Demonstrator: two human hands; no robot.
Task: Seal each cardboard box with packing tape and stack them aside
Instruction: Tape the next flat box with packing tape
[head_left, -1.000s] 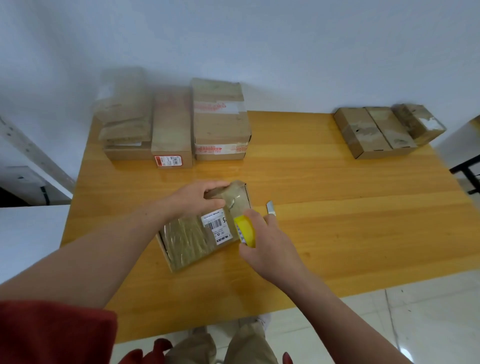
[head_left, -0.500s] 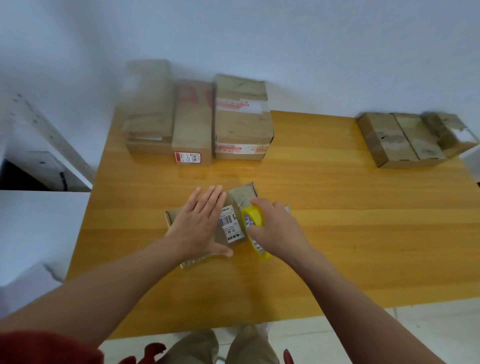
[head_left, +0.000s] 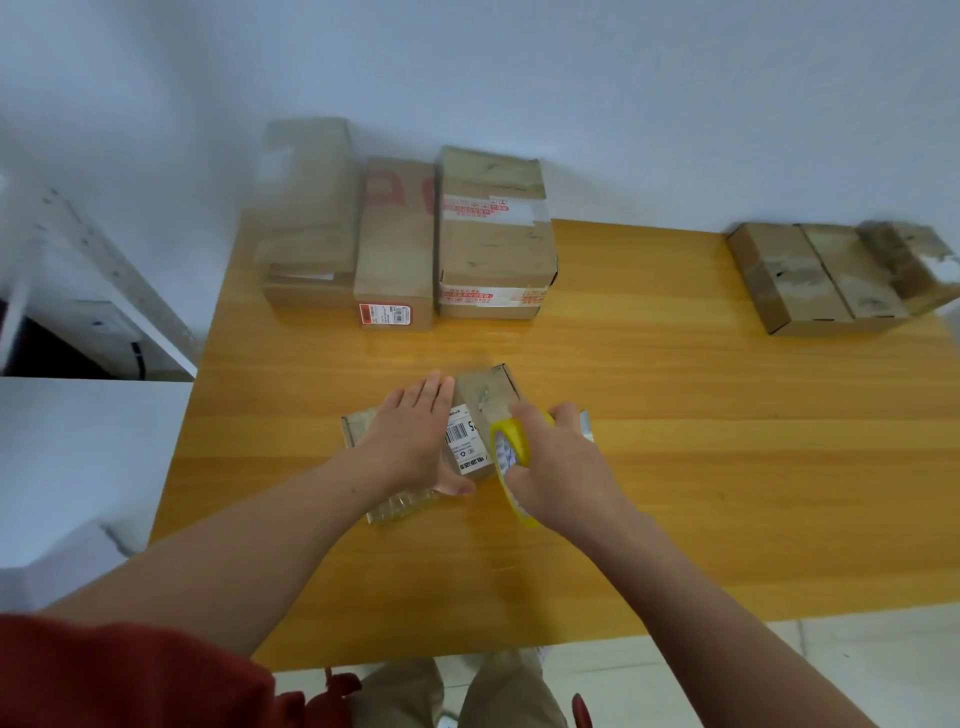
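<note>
The box (head_left: 485, 392) lay near the middle of the wooden surface (head_left: 727, 467), turned at a slant, with a white barcode label (head_left: 464, 441) on its top. The left grip (head_left: 410, 441) rested flat on the box's left half, fingers straight and close together, thumb stretched along the near edge; it pressed down and clasped nothing. The right grip (head_left: 561, 462) sat just beside it at the box's right end, fingers curled round a yellow roll of tape (head_left: 511, 447) that stood on edge against that end, close to the label. The box therefore lay under the left grip and just left of the right one, held between the two. Crinkled clear tape (head_left: 400, 506) showed at its near left corner.

At the back left, a cluster of taller boxes (head_left: 395, 244) stood side by side against the wall, its leftmost part blurred. A row of low boxes (head_left: 795, 280) lay at the far right corner, well apart from both grips. A red sleeve (head_left: 104, 675) covered the left upper arm.
</note>
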